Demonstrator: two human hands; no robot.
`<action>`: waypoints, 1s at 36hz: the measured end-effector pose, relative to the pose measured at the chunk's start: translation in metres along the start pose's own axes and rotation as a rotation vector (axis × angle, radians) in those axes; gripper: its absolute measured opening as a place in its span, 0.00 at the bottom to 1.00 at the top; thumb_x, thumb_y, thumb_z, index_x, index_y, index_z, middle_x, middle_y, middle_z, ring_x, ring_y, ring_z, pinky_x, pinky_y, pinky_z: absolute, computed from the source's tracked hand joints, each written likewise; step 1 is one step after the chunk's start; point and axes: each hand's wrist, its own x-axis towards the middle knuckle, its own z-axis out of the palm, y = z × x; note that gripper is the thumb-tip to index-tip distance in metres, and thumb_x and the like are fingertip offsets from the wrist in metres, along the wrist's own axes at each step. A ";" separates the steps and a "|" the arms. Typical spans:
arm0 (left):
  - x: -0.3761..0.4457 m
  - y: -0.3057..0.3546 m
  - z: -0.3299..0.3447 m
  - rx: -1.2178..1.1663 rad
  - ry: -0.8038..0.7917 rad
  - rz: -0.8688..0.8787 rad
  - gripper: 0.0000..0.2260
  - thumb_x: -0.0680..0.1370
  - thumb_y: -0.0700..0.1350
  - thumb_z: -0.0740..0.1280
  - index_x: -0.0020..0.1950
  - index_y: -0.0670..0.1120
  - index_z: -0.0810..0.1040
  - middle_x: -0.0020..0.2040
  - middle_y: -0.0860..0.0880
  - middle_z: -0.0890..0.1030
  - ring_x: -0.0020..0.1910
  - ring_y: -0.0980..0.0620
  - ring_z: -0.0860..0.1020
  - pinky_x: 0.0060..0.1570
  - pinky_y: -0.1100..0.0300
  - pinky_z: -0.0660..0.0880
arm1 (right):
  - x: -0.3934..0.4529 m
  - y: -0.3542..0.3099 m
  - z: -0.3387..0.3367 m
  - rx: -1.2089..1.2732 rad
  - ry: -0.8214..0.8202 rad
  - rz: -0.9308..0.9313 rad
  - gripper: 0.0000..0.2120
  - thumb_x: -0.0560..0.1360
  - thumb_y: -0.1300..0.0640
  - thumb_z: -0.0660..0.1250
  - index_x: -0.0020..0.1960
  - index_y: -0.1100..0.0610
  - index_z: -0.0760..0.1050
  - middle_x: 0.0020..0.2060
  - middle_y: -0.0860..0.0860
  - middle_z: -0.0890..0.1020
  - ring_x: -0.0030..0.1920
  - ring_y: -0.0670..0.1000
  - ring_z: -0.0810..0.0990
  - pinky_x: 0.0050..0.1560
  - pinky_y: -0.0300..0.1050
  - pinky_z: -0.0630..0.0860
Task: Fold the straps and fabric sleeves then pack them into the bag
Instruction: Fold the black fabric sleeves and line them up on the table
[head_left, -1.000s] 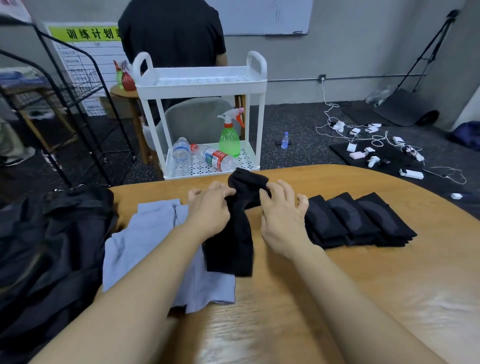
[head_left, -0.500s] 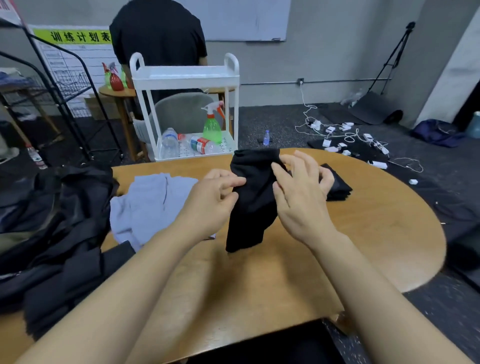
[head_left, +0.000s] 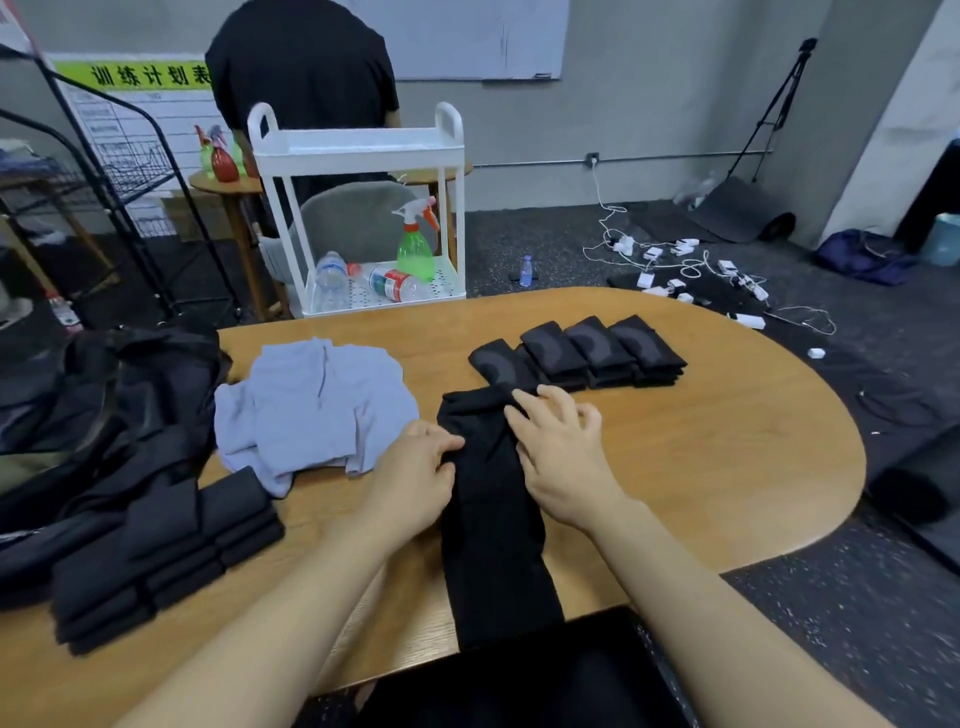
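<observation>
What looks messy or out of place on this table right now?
The pale blue cloth lies crumpled, unlike the neat folded black stacks. The long black sleeve under both hands hangs off the table's near edge. A water bottle lies tipped over on the white cart.

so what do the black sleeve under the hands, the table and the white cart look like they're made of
Black sleeve: soft matte knit fabric, probably stretchy; it lies limp and creased.
Table: wood or wood veneer with a smooth sheen; grain lines and soft reflections show.
White cart: likely painted metal or plastic, semi-gloss, with a perforated lower shelf.
</observation>
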 end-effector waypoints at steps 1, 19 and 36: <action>0.000 -0.006 0.004 0.005 -0.018 -0.013 0.17 0.78 0.36 0.64 0.66 0.46 0.78 0.53 0.54 0.70 0.54 0.52 0.74 0.61 0.56 0.71 | 0.000 0.001 0.002 -0.004 -0.030 0.005 0.22 0.82 0.57 0.54 0.75 0.53 0.61 0.77 0.50 0.57 0.76 0.55 0.50 0.68 0.57 0.52; -0.027 -0.020 0.054 0.516 -0.206 0.139 0.39 0.69 0.58 0.24 0.80 0.47 0.40 0.80 0.51 0.40 0.76 0.58 0.34 0.72 0.54 0.29 | -0.049 -0.029 0.054 0.022 -0.219 0.025 0.30 0.83 0.45 0.41 0.76 0.63 0.59 0.76 0.57 0.60 0.77 0.53 0.53 0.73 0.53 0.48; -0.019 -0.035 0.038 0.650 -0.215 0.125 0.44 0.69 0.68 0.25 0.80 0.45 0.39 0.80 0.49 0.40 0.77 0.55 0.36 0.73 0.49 0.30 | -0.063 -0.006 0.048 0.060 -0.339 0.189 0.47 0.66 0.32 0.19 0.78 0.57 0.35 0.78 0.50 0.37 0.73 0.46 0.28 0.72 0.53 0.29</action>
